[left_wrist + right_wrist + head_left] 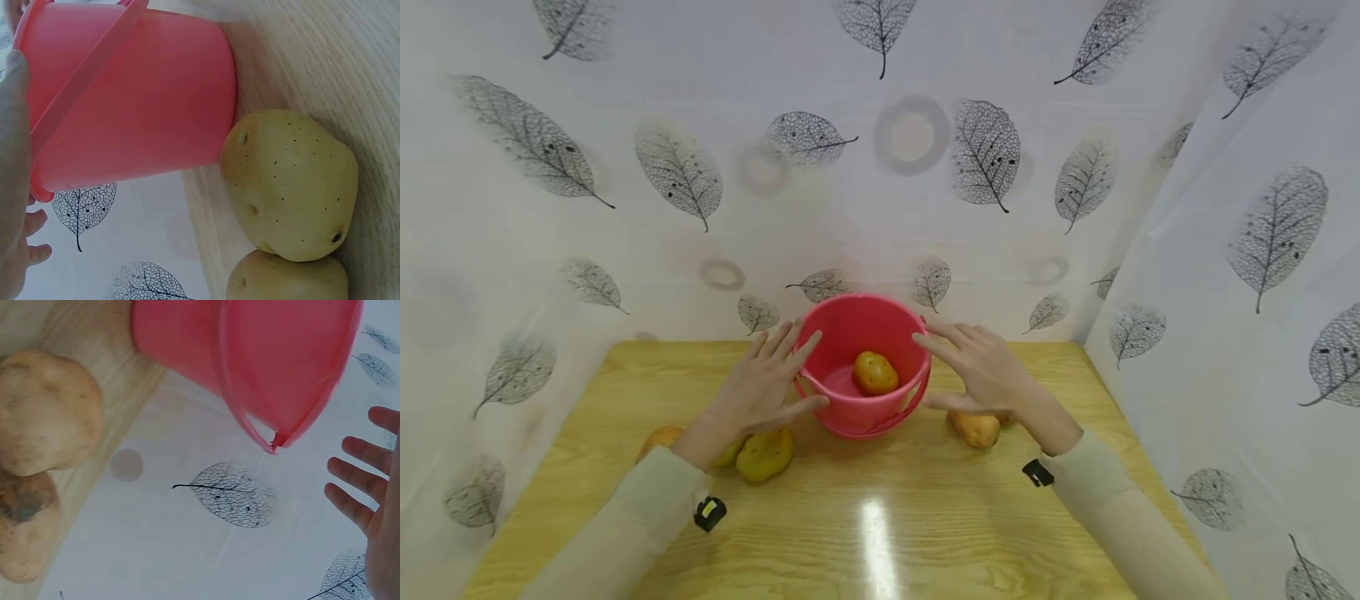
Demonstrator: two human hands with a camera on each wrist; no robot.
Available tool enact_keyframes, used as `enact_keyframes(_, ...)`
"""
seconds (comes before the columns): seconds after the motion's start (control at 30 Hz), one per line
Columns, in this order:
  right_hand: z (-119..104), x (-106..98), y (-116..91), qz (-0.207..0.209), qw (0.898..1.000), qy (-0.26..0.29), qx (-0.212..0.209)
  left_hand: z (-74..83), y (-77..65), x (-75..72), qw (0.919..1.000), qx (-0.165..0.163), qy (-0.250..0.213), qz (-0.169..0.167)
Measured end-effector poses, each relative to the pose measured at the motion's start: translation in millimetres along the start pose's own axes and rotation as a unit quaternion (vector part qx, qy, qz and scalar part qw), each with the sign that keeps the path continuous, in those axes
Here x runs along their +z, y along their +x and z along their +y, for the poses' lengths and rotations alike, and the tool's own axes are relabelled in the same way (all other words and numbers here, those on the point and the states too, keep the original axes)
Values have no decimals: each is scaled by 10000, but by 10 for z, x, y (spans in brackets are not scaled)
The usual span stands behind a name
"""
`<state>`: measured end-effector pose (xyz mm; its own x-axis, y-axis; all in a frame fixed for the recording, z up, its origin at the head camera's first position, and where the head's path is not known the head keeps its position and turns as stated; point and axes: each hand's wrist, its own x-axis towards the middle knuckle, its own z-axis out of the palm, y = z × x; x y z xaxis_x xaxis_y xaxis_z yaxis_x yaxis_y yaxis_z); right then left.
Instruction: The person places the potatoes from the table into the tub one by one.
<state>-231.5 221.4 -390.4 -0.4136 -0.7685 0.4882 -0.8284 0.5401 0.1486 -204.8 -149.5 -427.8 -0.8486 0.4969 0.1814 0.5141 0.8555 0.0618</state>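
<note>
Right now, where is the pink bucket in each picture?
Head: the bucket is near the middle, a bit low, between the left hand and the right hand.
Left wrist: upper left, looking sideways, rim toward the left edge.
Right wrist: at the top, right of the middle, also sideways, rim toward the right; the top edge cuts it off.
Shared landmark: the leaf-print sheet shows in all three.
</note>
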Motion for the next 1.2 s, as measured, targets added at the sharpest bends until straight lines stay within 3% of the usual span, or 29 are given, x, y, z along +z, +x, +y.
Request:
enact_keyframes(0.4, 39, 38, -469, -835, 9956, 38, 416, 27, 9, -25, 10000, -9, 9, 4)
enact_keyframes(1.2, 251, 216, -1303, -1650, 9769, -214, 1344, 9, 12, -12, 9999, 33, 115, -47)
